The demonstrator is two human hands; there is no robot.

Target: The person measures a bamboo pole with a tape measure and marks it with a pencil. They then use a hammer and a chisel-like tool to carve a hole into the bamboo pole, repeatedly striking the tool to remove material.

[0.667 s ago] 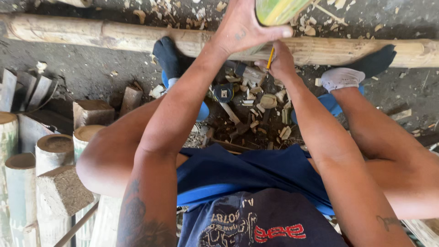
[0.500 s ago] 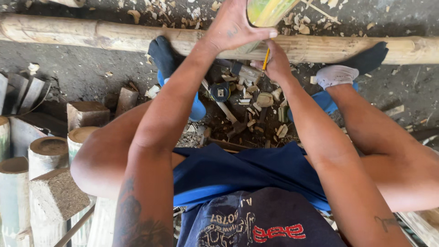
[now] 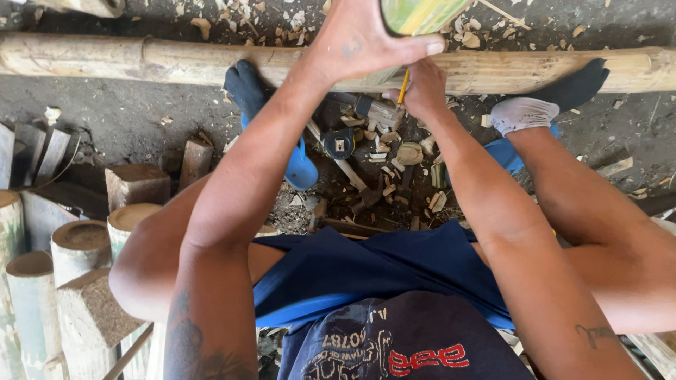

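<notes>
head view: left hand (image 3: 362, 42) is raised near the top edge, fingers curled round a green-and-yellow bamboo section (image 3: 419, 13), thumb pressed across its near face. grip looks firm and closed on the piece; only the lower end of the section shows, the rest runs out of the picture. right hand (image 3: 421, 90) sits just below and slightly to the right, closed round a thin yellow pencil (image 3: 403, 87) whose upper end reaches up to the lower edge of the held section (contact itself is hidden behind the thumb, cannot tell if the tip touches).

progress, as a judgement: the work in hand reads as marking the held piece. no mark can be seen on the visible face, so i cannot tell whether any line is drawn yet. cutting or splitting of this piece looks not yet begun, its end appearing whole.

surroundings: a long pale bamboo pole (image 3: 176, 62) lies across the ground beyond both hands, well apart from the held piece. between the feet, a hammer (image 3: 373, 109), a tape measure (image 3: 339, 143) and scattered wood chips (image 3: 412, 151). a blue sandal (image 3: 299, 169) lies beside the left foot. cut bamboo stubs (image 3: 84, 243) stand at the left.
</notes>
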